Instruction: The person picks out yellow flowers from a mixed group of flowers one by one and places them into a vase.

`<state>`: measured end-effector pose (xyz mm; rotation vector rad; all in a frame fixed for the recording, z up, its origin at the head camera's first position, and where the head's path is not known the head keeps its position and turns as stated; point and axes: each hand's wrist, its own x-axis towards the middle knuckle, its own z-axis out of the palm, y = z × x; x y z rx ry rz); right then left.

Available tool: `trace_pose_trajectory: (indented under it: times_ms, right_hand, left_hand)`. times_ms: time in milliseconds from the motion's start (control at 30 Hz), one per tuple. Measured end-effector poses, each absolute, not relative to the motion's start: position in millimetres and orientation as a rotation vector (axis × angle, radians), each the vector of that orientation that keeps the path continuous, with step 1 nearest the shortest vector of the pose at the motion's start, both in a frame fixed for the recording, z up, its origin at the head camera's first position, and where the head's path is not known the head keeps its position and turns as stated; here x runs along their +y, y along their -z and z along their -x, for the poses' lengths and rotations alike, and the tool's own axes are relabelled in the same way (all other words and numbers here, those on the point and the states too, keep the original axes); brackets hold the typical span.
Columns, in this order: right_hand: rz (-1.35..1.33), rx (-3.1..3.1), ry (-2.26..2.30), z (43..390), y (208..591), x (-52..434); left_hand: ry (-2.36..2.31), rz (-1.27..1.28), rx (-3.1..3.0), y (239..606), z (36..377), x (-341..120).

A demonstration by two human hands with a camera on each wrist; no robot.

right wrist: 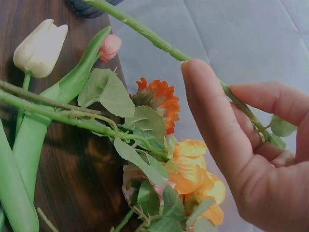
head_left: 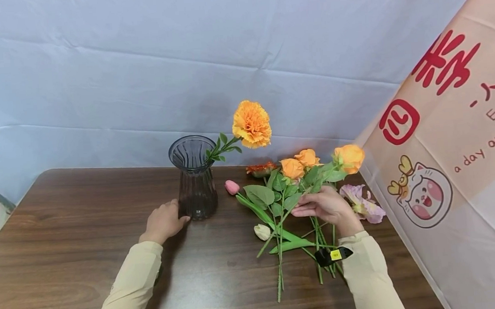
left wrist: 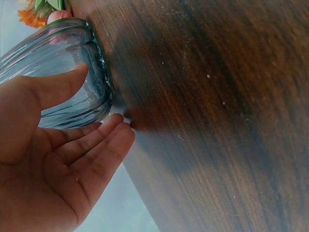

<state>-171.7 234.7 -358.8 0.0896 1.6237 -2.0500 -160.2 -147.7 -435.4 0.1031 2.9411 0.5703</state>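
Observation:
A dark ribbed glass vase [head_left: 194,176] stands on the brown table [head_left: 66,260] with an orange carnation [head_left: 252,124] leaning out of it to the right. My left hand [head_left: 178,219] is open at the vase's foot. In the left wrist view its thumb touches the vase [left wrist: 72,53] and the fingers [left wrist: 104,145] lie straight beside the base. My right hand [head_left: 306,208] is over a pile of loose flowers and pinches a green stem [right wrist: 154,41] between thumb and fingers. An orange rose [head_left: 350,157] rises just above that hand.
The pile holds more orange roses [head_left: 299,163], a pink tulip bud [head_left: 232,187], a white tulip [head_left: 262,232], an orange-red bloom [head_left: 261,169] and a pale purple flower [head_left: 363,204]. A printed banner [head_left: 450,137] walls the right side. A blue cloth hangs behind.

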Motion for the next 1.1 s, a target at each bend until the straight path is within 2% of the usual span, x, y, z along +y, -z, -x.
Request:
trace_pose_trajectory:
  times_ms: [667, 1100]
  right_hand:
    - [-0.123, 1.525, 2.114, 168.6, 370.1, 233.2]
    - [-0.086, 1.434, 2.188, 170.5, 358.9, 228.7]
  left_hand:
    - [-0.546, -0.096, 2.937, 437.3, 161.7, -146.4]
    - [-0.544, -0.102, 2.943, 437.1, 160.7, -147.6]
